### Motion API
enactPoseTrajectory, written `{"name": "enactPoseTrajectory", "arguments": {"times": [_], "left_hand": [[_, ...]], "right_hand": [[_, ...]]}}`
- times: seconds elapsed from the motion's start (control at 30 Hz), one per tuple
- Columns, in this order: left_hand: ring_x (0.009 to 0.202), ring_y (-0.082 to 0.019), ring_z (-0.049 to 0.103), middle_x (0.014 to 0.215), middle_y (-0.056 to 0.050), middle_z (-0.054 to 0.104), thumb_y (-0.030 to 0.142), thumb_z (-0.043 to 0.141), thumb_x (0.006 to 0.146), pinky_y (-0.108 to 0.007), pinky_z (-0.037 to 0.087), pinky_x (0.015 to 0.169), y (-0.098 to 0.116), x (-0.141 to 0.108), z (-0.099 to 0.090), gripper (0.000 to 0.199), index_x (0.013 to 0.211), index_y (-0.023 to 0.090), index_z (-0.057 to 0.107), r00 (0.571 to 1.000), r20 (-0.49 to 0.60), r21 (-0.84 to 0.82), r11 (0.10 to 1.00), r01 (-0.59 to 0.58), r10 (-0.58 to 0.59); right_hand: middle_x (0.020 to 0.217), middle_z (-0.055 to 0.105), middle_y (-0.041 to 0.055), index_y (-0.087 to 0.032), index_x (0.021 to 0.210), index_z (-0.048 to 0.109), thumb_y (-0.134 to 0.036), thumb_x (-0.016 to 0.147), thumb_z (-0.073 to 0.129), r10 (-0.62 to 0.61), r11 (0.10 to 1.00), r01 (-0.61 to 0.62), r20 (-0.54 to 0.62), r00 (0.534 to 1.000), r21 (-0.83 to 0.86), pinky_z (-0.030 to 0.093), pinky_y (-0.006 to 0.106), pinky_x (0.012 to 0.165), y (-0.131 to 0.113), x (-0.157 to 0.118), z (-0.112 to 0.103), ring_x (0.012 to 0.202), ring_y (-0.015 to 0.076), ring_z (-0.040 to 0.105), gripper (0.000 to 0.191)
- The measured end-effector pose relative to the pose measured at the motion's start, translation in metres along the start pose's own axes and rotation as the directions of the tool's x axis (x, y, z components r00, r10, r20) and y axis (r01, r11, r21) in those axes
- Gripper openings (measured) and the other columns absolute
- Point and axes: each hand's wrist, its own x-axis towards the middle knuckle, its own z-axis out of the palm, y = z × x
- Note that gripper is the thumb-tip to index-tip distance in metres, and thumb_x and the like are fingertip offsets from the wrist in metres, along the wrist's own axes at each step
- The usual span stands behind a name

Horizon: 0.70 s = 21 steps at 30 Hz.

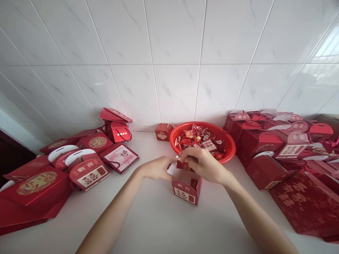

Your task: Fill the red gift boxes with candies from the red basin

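A red candy box (185, 192) with white and gold lettering stands upright on the white table, its top open and its pale inner flap showing. My left hand (159, 167) grips the box by its far left side, thumb and fingers around the edge. Over the opening, my right hand (205, 164) pinches a small red wrapped candy (183, 165), partly covered by the fingers. Another dark red wrapper (194, 182) shows inside the box. Just behind my right hand sits a red plastic basin (230, 146) filled with wrapped candies (209, 144).
At the left lie red gift boxes (37, 187) and a small paper bag (120, 158). A small red box (163, 131) stands beside the basin against the tiled wall (177, 91). Many more red boxes (261, 144) crowd the right side, with a large red bag (304, 204) in front.
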Motion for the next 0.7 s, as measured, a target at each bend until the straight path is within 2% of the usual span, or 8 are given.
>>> {"name": "enactPoseTrajectory", "arguments": {"times": [0.13,0.23,0.33,0.43,0.53,0.6,0.7], "left_hand": [[0.083,-0.020,0.058,0.109,-0.002,0.070,0.031,0.074,0.068,-0.025,0.041,0.068,-0.002,0.000,0.000,0.073,0.139,0.025,0.057,1.000,-0.014,-0.033,0.999,0.018,-0.019],[0.090,-0.022,0.060,0.123,-0.003,0.068,0.032,0.073,0.069,-0.026,0.044,0.074,-0.001,0.000,0.000,0.075,0.142,0.025,0.055,1.000,-0.005,-0.032,0.999,-0.011,0.011],[0.101,-0.026,0.061,0.135,-0.006,0.063,0.036,0.073,0.072,-0.028,0.045,0.080,-0.001,0.000,-0.001,0.076,0.145,0.024,0.052,0.999,0.038,-0.025,0.999,-0.033,0.034],[0.121,-0.031,0.056,0.150,-0.007,0.051,0.038,0.075,0.072,-0.031,0.045,0.092,-0.001,-0.001,-0.002,0.082,0.148,0.025,0.046,0.999,0.052,-0.025,1.000,-0.013,0.014],[0.132,-0.031,0.051,0.156,-0.006,0.044,0.033,0.073,0.072,-0.032,0.044,0.099,-0.001,-0.005,-0.005,0.085,0.151,0.026,0.042,0.998,0.060,0.023,1.000,0.017,-0.018],[0.134,-0.029,0.050,0.155,-0.004,0.045,0.025,0.069,0.072,-0.031,0.044,0.100,-0.001,-0.009,-0.009,0.084,0.151,0.026,0.041,0.997,0.067,0.068,0.997,0.021,-0.025],[0.129,-0.027,0.055,0.149,-0.003,0.052,0.019,0.063,0.073,-0.027,0.046,0.095,-0.001,-0.016,-0.016,0.080,0.150,0.026,0.044,0.997,0.067,0.108,0.994,0.024,-0.032]], "right_hand": [[0.085,0.068,0.0015,-0.018,0.088,0.065,-0.002,0.078,0.038,-0.005,0.999,0.009,-0.105,0.994,0.045,0.041,0.023,0.064,-0.001,-0.001,0.001,0.071,0.0124,0.058,0.033],[0.082,0.067,0.0012,-0.018,0.094,0.066,-0.005,0.083,0.039,-0.004,0.998,0.011,-0.119,0.993,0.064,0.043,0.023,0.063,-0.001,0.001,0.006,0.068,0.0118,0.058,0.032],[0.091,0.070,0.0043,-0.018,0.098,0.066,-0.009,0.086,0.043,-0.033,0.996,0.042,-0.115,0.993,0.077,0.048,0.026,0.071,-0.001,0.002,0.007,0.082,0.0154,0.065,0.027],[0.100,0.072,0.0066,-0.018,0.099,0.065,-0.011,0.086,0.048,-0.048,0.993,0.064,-0.149,0.988,0.100,0.052,0.029,0.079,-0.002,0.001,-0.001,0.094,0.0184,0.068,0.022],[0.098,0.073,0.0059,-0.018,0.098,0.066,-0.015,0.088,0.053,-0.029,0.995,0.045,-0.178,0.984,0.086,0.054,0.028,0.079,-0.004,-0.003,-0.016,0.092,0.0181,0.069,0.017],[0.095,0.073,0.0044,-0.019,0.099,0.066,-0.018,0.089,0.056,-0.008,0.999,0.013,-0.128,0.992,0.040,0.053,0.027,0.074,-0.005,-0.008,-0.026,0.086,0.0170,0.068,0.015],[0.094,0.072,0.0035,-0.020,0.098,0.069,-0.023,0.091,0.058,-0.001,0.997,0.003,0.019,1.000,-0.077,0.052,0.027,0.071,-0.008,-0.013,-0.036,0.082,0.0164,0.066,0.013]]}}
